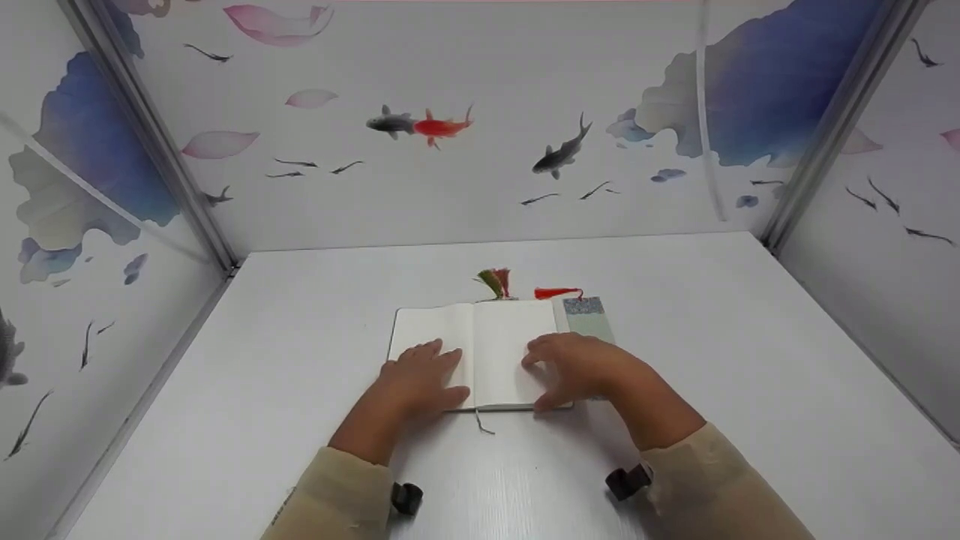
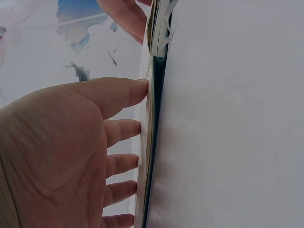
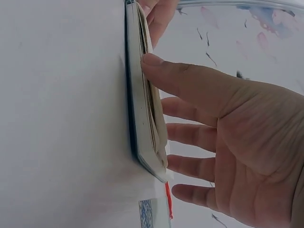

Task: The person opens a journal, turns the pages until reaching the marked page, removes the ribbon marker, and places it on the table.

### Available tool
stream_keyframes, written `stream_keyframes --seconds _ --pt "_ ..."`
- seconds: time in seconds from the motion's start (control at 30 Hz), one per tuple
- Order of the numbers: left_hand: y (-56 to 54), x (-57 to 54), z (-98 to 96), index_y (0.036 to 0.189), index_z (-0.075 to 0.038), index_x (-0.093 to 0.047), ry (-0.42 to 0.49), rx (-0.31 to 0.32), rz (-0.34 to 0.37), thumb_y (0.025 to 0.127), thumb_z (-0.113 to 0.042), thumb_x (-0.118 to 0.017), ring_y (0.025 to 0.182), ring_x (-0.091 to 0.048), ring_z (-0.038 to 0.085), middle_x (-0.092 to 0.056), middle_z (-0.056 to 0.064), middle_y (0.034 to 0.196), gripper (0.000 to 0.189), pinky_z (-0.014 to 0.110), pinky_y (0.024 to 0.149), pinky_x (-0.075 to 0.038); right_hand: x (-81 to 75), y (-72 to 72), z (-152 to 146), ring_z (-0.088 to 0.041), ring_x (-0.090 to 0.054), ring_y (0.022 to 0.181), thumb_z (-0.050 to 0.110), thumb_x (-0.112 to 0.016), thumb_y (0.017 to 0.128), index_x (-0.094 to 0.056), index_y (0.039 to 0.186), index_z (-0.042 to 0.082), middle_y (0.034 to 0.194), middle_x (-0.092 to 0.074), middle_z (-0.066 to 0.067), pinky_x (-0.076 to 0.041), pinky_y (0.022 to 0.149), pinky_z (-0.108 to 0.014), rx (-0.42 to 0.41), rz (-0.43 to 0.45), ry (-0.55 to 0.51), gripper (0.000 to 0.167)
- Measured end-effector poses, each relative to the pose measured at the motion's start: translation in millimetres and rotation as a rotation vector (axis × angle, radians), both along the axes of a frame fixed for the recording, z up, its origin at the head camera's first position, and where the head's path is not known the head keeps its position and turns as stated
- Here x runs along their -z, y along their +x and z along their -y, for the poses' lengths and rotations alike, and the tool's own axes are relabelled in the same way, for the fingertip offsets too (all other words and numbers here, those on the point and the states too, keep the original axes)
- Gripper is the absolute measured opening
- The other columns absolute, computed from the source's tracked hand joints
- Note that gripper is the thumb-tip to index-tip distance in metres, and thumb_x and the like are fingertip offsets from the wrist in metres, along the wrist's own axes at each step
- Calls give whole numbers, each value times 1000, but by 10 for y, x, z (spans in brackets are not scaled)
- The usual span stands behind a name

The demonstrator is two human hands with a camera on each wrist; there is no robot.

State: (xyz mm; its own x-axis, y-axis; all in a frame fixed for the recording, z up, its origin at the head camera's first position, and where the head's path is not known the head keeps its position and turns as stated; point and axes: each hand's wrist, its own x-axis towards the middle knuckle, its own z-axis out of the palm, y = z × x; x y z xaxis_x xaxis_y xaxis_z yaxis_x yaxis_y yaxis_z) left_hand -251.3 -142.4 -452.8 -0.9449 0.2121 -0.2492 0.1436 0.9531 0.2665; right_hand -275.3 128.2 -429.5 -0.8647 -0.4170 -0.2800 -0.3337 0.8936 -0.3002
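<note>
An open notebook [image 1: 513,352] with blank cream pages and a dark cover lies flat on the white table. My left hand [image 1: 421,379] rests on its left page, fingers spread and fairly straight, thumb near the centre fold. On the right page is my right hand [image 1: 585,367], its fingertips on the paper. The right thumb [image 3: 164,71] touches the near edge of the page stack in the right wrist view. A thin ribbon [image 1: 484,424] hangs from the near end of the spine. Green and red tassels [image 1: 495,282] stick out beyond the far edge.
To the right of the notebook lies a pale green bookmark [image 1: 589,322] with a blue patterned top and a red tassel [image 1: 556,292], partly covered by my right hand. White panels [image 1: 480,202] printed with fish and petals stand behind and beside the table [image 1: 315,330].
</note>
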Motion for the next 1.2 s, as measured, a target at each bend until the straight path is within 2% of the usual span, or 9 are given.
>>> stream_keyframes --seconds 0.17,0.4,0.47,0.57,0.67,0.83,1.03,1.2 --pt "-4 4 6 167 -26 -40 3 -2 6 104 -54 -58 166 -25 37 -30 9 178 72 69 129 -26 -29 6 3 -27 -52 150 41 -93 81 -75 134 30 156 -61 5 -47 122 -55 21 9 -1 57" --pt "-15 8 7 167 -25 -40 1 6 1 104 -54 -58 166 -26 37 -30 10 178 72 70 128 -27 -102 19 -4 -23 -66 125 32 -84 91 -85 108 37 135 -74 7 -60 103 -48 94 59 -33 18" --pt "-12 3 8 167 -25 -40 5 9 -1 103 -54 -58 166 -26 37 -30 10 178 72 70 128 -27 -122 26 -11 -21 -67 118 27 -80 95 -85 105 35 129 -77 7 -60 101 -47 88 46 -35 14" --pt "-8 -4 15 167 -24 -40 26 4 3 103 -53 -60 166 -26 36 -30 9 178 73 70 128 -26 -135 38 -10 -19 -68 109 22 -76 99 -85 107 31 122 -79 6 -61 101 -46 59 1 -31 16" --pt "1 -11 19 167 -25 -40 49 -7 9 102 -51 -61 166 -25 36 -30 9 178 73 69 130 -25 -135 39 8 -17 -69 107 19 -74 100 -84 111 29 119 -80 7 -60 103 -44 19 -62 -18 18" --pt "9 -20 9 167 -25 -41 54 -14 -3 102 -50 -62 166 -26 37 -31 10 177 73 69 130 -25 -143 29 49 -17 -72 114 16 -75 100 -83 116 26 116 -81 8 -59 107 -43 -14 -141 -59 21" --pt "8 -16 -12 165 -24 -43 59 -38 -18 101 -56 -62 165 -28 38 -32 10 177 74 69 129 -26 -156 39 83 -22 -69 129 15 -73 101 -78 128 27 130 -78 6 -56 112 -49 -15 -220 -142 29" --pt "2 -31 -44 164 -22 -47 67 -46 -37 103 -71 -48 163 -31 38 -35 10 176 77 70 128 -28 -166 60 124 -24 -66 136 15 -69 104 -72 137 27 140 -73 5 -54 114 -50 -10 -283 -208 36"
